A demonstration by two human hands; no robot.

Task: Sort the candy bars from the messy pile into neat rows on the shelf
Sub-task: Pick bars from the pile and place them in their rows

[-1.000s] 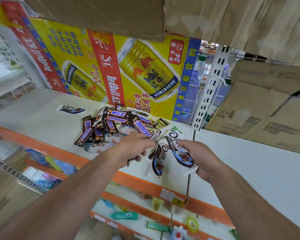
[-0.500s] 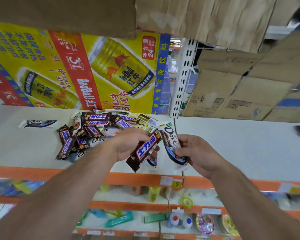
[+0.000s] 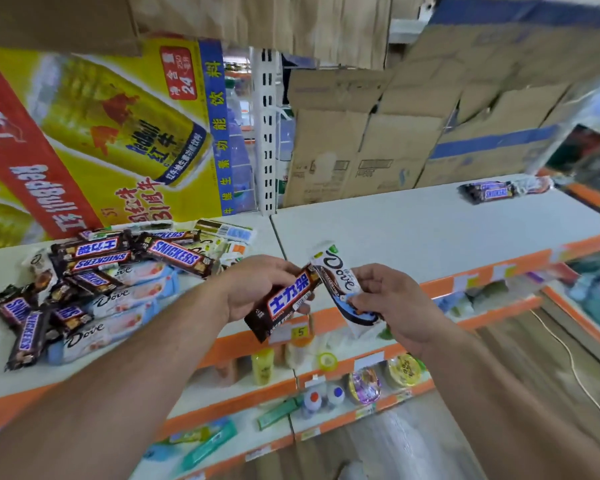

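A messy pile of candy bars (image 3: 94, 285) lies on the white shelf (image 3: 413, 230) at the left, brown Snickers bars mixed with white and pale blue Dove bars. My left hand (image 3: 257, 285) grips a brown Snickers bar (image 3: 284, 303) with Chinese lettering above the shelf's front edge. Beside it my right hand (image 3: 388, 299) pinches a white Dove bar (image 3: 340, 282) by its lower half. The two bars nearly touch. At the far right of the shelf lie a few Snickers bars (image 3: 489, 192) side by side.
A yellow Red Bull poster (image 3: 118, 133) backs the left bay, and cardboard boxes (image 3: 378, 147) stand behind the right bay. A white slotted upright (image 3: 267, 133) divides the bays. Lower orange-edged shelves (image 3: 291, 386) hold small bottles and packets.
The view has swung to the right, so the far-right Snickers bars now show. Both hands have lifted their bars away from the pile and hold them close together.
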